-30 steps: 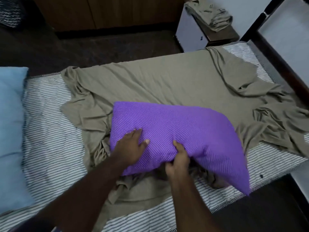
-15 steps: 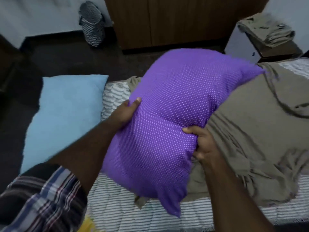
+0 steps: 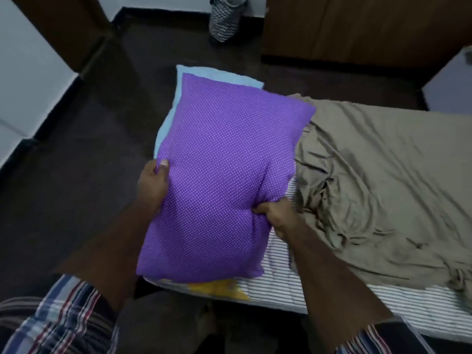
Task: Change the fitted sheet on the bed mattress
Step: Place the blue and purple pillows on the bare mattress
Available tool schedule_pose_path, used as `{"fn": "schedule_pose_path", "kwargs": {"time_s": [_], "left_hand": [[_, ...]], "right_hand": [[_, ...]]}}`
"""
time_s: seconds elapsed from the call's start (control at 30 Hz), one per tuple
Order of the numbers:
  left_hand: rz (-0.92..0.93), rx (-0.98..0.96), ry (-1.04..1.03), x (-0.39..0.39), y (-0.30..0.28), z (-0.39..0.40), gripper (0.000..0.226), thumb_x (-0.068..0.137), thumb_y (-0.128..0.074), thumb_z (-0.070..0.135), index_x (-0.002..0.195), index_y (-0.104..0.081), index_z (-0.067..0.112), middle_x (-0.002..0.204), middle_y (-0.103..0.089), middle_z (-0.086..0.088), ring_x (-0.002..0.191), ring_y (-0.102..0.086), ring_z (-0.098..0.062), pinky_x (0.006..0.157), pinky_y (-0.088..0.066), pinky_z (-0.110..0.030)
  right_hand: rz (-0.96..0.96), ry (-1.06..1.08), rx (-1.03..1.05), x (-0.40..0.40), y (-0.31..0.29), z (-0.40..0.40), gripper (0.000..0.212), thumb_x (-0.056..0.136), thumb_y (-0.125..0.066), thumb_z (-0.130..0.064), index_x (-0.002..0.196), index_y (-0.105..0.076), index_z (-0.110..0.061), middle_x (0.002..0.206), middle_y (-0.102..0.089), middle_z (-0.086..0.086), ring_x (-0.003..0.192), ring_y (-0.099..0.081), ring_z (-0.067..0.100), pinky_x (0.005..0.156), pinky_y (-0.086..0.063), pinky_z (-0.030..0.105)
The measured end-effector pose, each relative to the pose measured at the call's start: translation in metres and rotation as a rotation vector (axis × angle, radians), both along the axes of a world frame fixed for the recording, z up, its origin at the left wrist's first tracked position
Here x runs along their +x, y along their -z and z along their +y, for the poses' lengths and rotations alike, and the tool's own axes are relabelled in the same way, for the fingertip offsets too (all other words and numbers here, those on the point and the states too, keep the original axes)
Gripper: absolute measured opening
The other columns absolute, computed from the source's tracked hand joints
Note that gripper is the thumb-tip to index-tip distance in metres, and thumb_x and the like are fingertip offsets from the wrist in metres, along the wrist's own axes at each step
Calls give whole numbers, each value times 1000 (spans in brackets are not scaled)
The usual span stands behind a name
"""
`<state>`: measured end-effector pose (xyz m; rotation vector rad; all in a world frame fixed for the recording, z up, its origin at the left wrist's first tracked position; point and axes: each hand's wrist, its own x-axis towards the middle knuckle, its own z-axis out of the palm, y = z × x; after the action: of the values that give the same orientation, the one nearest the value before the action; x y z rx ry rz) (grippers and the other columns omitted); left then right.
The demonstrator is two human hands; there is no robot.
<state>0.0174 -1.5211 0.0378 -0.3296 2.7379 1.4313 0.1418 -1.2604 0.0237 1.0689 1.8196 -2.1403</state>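
Sheet: khaki fitted sheet (image 3: 383,159), plain, no print; lies on the mattress w/ its left edge bunched into heavy folds and creases, far part smoother. Covers the right portion of the bed only; not tucked at the near edge.
Mattress: striped mattress (image 3: 281,282), thin dark/white stripes, bare along the near side and under the pillows. Yellow patch at its near-left corner, nature unclear.
Purple pillow: purple pillow (image 3: 219,175) w/ small white dots, plump, held over the left end of the mattress, long axis running away from the person. Right edge touches the sheet's bunched folds.
Left hand: left hand (image 3: 153,185) grips the pillow's left edge, thumb on top, fingers hidden under.
Right hand: right hand (image 3: 277,213) clenched on a fistful of pillow fabric at the right edge; fabric dimpled there.
Blue pillow: light blue pillow (image 3: 217,75) beneath/behind the purple one, only far end and a left strip showing.
Sleeves: plaid sleeves at both forearms, low in view.
Surroundings: dark floor (image 3: 76,200); patterned basket (image 3: 224,19) by far wall; wooden wardrobe (image 3: 357,26) at far right.
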Motion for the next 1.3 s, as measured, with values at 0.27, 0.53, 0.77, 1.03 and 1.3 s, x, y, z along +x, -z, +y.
{"fn": "schedule_pose_path", "kwargs": {"time_s": [0.27, 0.53, 0.77, 1.03, 1.3], "left_hand": [[-381, -300, 311, 19, 72, -97, 86, 97, -48, 61, 161, -10, 17, 166, -11, -18, 152, -12, -36, 123, -12, -45], [-360, -363, 418, 34, 81, -92, 98, 90, -52, 68, 160, 2, 27, 167, -1, -14, 151, -11, -40, 119, -19, -60], [93, -549, 550, 69, 56, -49, 77, 94, -61, 40, 156, -28, 10, 160, -29, -18, 144, -30, -44, 113, -26, -65], [279, -654, 855, 119, 24, 58, 72, 86, -67, 31, 149, -42, 4, 154, -41, -18, 142, -37, -42, 114, -26, -65], [182, -703, 953, 189, 29, 172, 69, 80, -65, 25, 145, -47, 11, 148, -50, -9, 142, -38, -37, 115, -22, -66]], "right_hand": [[-57, -244, 473, -11, 59, -127, 100, 75, -80, -17, 154, -20, -3, 137, -54, 14, 122, -54, 29, 101, -42, 29], [-251, -317, 583, -17, 53, -138, 104, 82, -75, -25, 158, -7, -5, 149, -42, 24, 134, -46, 39, 111, -39, 40], [-250, -316, 607, 9, 23, -118, 102, 64, -75, -38, 151, -31, -8, 137, -57, 15, 122, -58, 32, 99, -47, 35], [-304, -413, 879, 73, -6, -64, 94, 90, -65, -30, 157, -7, 1, 162, -20, 21, 150, -20, 32, 120, -18, 34], [-327, -351, 793, 163, -13, 34, 81, 91, -57, -29, 156, -19, 1, 157, -31, 22, 144, -31, 34, 117, -25, 35]]}}
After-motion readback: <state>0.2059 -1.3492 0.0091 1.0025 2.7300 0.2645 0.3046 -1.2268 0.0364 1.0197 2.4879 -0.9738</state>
